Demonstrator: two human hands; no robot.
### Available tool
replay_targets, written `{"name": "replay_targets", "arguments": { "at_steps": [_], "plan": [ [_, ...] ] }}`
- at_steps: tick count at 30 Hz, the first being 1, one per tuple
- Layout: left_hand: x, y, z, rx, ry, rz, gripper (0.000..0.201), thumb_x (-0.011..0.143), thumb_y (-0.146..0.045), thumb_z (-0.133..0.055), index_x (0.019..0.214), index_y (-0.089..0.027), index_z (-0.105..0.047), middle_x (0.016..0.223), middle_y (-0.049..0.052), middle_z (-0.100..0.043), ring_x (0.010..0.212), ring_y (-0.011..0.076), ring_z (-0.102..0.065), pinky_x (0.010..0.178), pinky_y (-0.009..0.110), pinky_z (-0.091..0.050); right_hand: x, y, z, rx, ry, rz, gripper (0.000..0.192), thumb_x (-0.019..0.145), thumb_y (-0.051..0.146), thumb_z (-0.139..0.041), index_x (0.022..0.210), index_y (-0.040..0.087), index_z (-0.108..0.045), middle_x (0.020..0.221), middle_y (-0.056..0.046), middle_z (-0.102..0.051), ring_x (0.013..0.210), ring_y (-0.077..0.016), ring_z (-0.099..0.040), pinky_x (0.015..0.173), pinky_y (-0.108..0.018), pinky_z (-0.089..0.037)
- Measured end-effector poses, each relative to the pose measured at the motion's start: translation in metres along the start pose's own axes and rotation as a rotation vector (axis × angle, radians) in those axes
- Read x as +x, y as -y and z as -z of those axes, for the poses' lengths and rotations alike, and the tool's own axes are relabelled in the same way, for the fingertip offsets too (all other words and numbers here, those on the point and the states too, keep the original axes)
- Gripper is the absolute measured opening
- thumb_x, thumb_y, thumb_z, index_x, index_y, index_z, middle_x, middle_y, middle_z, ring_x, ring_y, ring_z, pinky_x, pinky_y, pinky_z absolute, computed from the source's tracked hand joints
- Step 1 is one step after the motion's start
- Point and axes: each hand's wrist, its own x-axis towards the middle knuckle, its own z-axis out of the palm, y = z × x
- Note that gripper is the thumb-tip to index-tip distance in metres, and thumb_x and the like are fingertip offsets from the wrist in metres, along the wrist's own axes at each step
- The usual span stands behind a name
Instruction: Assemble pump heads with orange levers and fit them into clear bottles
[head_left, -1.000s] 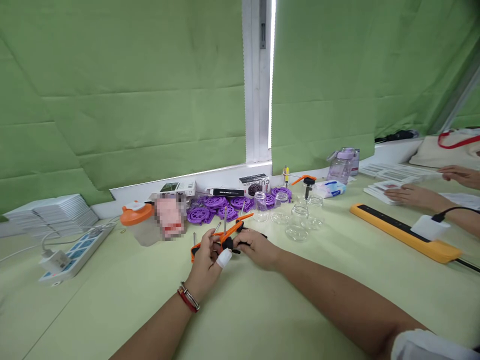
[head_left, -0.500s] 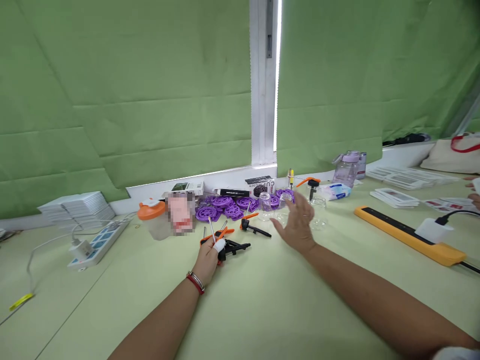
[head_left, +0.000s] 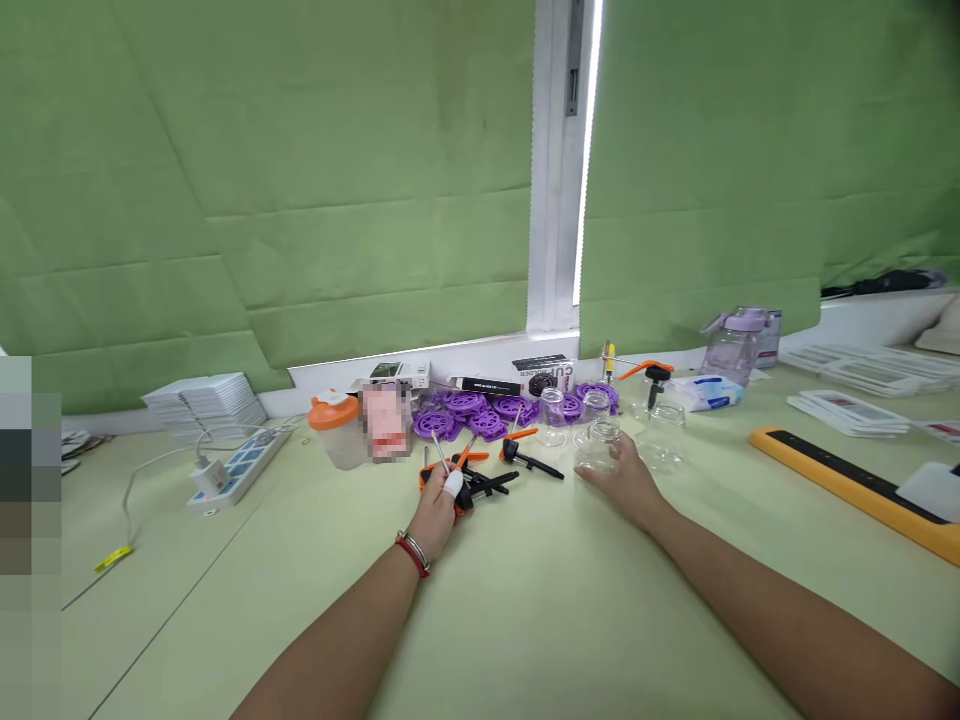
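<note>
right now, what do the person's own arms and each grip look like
The left grip has a silver-coloured bracelet and a red band at its wrist, and a white covering on the thumb. I see nothing worn on the right grip. Neither forearm shows a sleeve.

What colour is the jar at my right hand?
The jar is clear and colourless; head view.
</note>
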Motion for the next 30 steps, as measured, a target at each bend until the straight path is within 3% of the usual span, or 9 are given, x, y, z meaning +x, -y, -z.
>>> {"name": "replay_targets", "arguments": {
  "at_steps": [4, 8, 12, 16, 25, 30],
  "plan": [
    [0.003, 0.001, 0.003, -0.020, -0.001, 0.010, 0.034, 0.082, -0.052, -0.046, 0.097, -0.021, -0.049, 0.084, 0.002, -0.057, 0.059, 0.0135, -0.058, 0.041, 0.020, -0.038, 0.000, -0.007, 0.000, -0.144, 0.017, 0.027, 0.090, 0.054, 0.052, -0.071, 0.128, 0.014, -0.037, 0.130, -0.017, -0.044, 0.121, -0.0345, -0.043, 0.099, -0.045, -0.038],
    [0.006, 0.001, 0.005, -0.048, -0.015, 0.022, 0.032, 0.081, -0.050, -0.048, 0.096, -0.021, -0.049, 0.081, 0.001, -0.056, 0.054, 0.0120, -0.057, 0.041, 0.020, -0.037, -0.003, -0.001, 0.003, -0.159, 0.023, 0.056, 0.081, 0.061, 0.047, -0.068, 0.128, 0.016, -0.037, 0.128, -0.014, -0.047, 0.118, -0.0302, -0.047, 0.097, -0.041, -0.041],
    [0.007, -0.001, 0.008, -0.066, -0.020, 0.038, 0.033, 0.081, -0.050, -0.047, 0.095, -0.020, -0.050, 0.080, 0.001, -0.057, 0.051, 0.0115, -0.056, 0.039, 0.020, -0.035, -0.011, 0.017, 0.004, -0.193, 0.001, 0.284, 0.073, 0.064, 0.041, -0.068, 0.129, 0.023, -0.040, 0.130, -0.010, -0.045, 0.121, -0.0294, -0.043, 0.101, -0.044, -0.036],
    [0.009, -0.002, 0.012, -0.103, -0.046, 0.044, 0.038, 0.080, -0.052, -0.048, 0.095, -0.018, -0.052, 0.073, 0.000, -0.057, 0.047, 0.0114, -0.054, 0.037, 0.020, -0.032, -0.020, 0.031, 0.003, -0.139, 0.080, 0.448, 0.078, 0.058, 0.043, -0.075, 0.127, 0.028, -0.043, 0.127, -0.008, -0.047, 0.122, -0.0301, -0.040, 0.103, -0.048, -0.031],
    [0.010, -0.012, 0.009, -0.098, -0.081, 0.132, 0.032, 0.079, -0.048, -0.051, 0.090, -0.018, -0.054, 0.061, -0.003, -0.054, 0.044, 0.0093, -0.047, 0.037, 0.019, -0.034, -0.020, 0.032, 0.004, 0.585, 0.333, 0.043, 0.055, 0.070, 0.043, -0.070, 0.115, 0.025, -0.043, 0.112, -0.007, -0.053, 0.105, -0.0216, -0.051, 0.083, -0.037, -0.046],
    [0.008, -0.016, 0.006, -0.058, -0.075, 0.146, 0.031, 0.080, -0.048, -0.049, 0.089, -0.019, -0.053, 0.066, -0.002, -0.056, 0.043, 0.0082, -0.045, 0.035, 0.018, -0.032, -0.021, 0.036, 0.005, 0.754, 0.411, -0.084, 0.048, 0.074, 0.044, -0.067, 0.113, 0.024, -0.048, 0.108, -0.007, -0.053, 0.097, -0.0194, -0.052, 0.073, -0.033, -0.048]
  ]
}}
